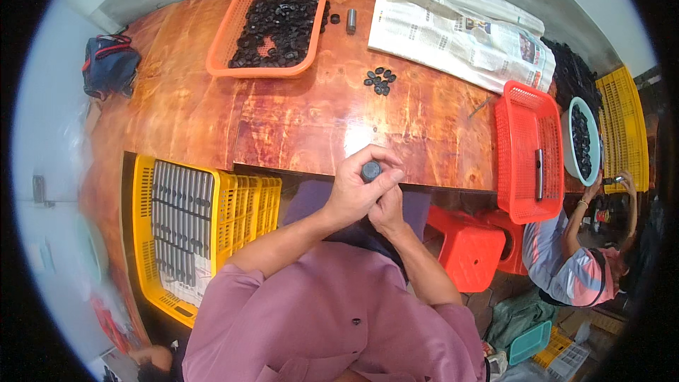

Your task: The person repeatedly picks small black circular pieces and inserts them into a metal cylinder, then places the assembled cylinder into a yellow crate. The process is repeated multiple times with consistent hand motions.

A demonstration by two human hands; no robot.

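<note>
My left hand and my right hand are together at the near edge of the wooden table. Both grip a short dark grey cylinder, its round end showing between my left fingers. A small pile of black round parts lies on the table beyond my hands. Farther off stands an orange basket full of the same black parts.
A yellow crate of grey metal tubes sits at my lower left. A red basket holding one tube is at right, with newspaper behind it. Another person works at right beside a white bowl of black parts. A lone tube stands beside the orange basket.
</note>
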